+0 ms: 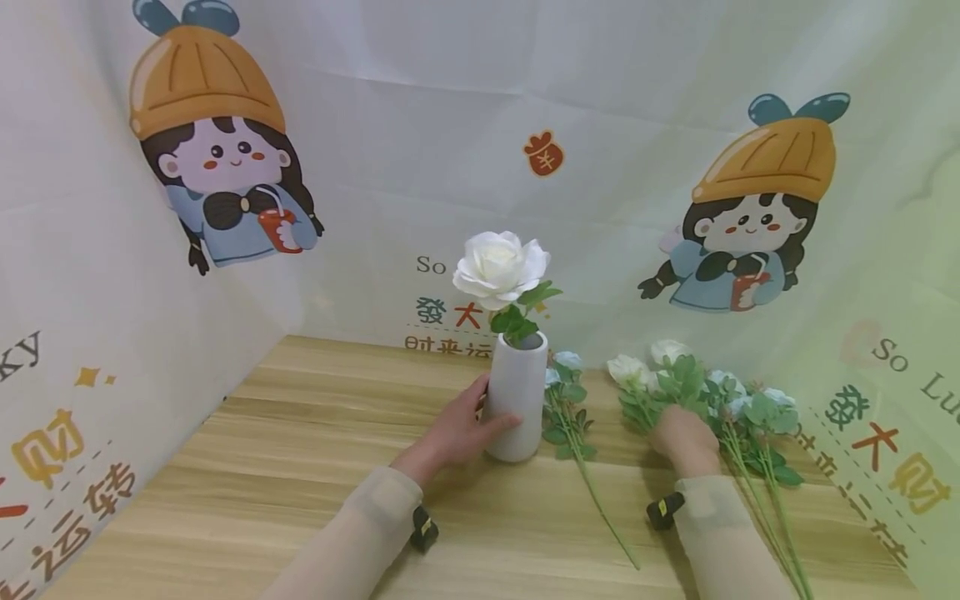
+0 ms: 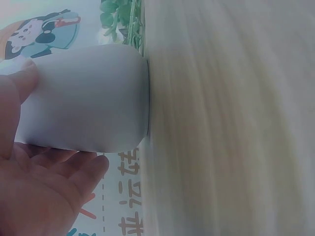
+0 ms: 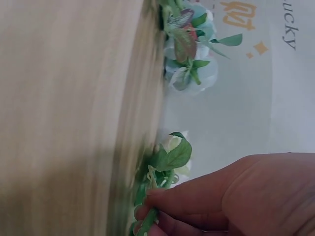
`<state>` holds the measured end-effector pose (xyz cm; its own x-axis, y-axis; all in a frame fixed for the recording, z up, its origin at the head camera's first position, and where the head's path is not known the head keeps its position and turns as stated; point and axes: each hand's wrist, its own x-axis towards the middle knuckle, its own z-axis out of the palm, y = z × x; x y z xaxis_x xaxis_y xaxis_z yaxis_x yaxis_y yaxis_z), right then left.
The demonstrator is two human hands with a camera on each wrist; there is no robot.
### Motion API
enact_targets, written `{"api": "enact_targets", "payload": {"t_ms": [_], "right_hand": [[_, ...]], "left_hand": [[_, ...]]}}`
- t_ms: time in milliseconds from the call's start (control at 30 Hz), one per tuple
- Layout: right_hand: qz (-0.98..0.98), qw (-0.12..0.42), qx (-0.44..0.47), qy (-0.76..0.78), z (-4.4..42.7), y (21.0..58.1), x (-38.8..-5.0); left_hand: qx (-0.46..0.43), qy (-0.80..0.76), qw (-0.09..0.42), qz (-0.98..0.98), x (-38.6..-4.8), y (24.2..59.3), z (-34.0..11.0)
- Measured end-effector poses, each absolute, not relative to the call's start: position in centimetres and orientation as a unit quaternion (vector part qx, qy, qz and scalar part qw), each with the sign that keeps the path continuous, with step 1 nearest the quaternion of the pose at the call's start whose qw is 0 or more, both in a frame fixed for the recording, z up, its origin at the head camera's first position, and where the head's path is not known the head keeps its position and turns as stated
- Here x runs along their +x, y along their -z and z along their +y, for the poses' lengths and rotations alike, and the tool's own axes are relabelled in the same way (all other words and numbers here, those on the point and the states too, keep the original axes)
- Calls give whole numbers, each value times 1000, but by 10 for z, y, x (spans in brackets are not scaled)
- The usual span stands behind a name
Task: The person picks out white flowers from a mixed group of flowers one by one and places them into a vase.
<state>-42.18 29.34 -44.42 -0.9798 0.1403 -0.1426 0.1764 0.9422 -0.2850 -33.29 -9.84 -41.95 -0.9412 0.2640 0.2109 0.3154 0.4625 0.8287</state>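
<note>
A tall white vase [image 1: 516, 400] stands upright on the table, with one white artificial rose [image 1: 498, 268] rising from its mouth. My left hand [image 1: 456, 435] holds the vase from the left, thumb across its front. In the left wrist view the fingers [image 2: 74, 172] lie along its other side. On the right, my right hand [image 1: 684, 442] is among white flowers [image 1: 632, 371] lying on the table. As the right wrist view shows, thumb and fingers pinch a green flower stem [image 3: 146, 222] just below its leaves [image 3: 174, 156].
Between vase and right hand lies a pale blue flower spray [image 1: 573, 417], its stem pointing toward me. More pale blue flowers [image 1: 772, 408] with long stems lie right of the right hand. A printed cloth [image 1: 420, 167] hangs behind the wooden table [image 1: 300, 467].
</note>
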Motion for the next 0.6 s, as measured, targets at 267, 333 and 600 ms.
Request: {"api": "enact_targets", "payload": {"t_ms": [267,333,600], "right_hand": [[982,69,85,156,253,383,-368],[982,64,80,159,247,374,-361],[980,55,85,171,238,356,-352]], "left_hand": [[-168,492,26,-854,-333,419,-99],[-168,493,25,-853,-332,419,-99],[-170,496,21,-851,-332,418,-99]]}}
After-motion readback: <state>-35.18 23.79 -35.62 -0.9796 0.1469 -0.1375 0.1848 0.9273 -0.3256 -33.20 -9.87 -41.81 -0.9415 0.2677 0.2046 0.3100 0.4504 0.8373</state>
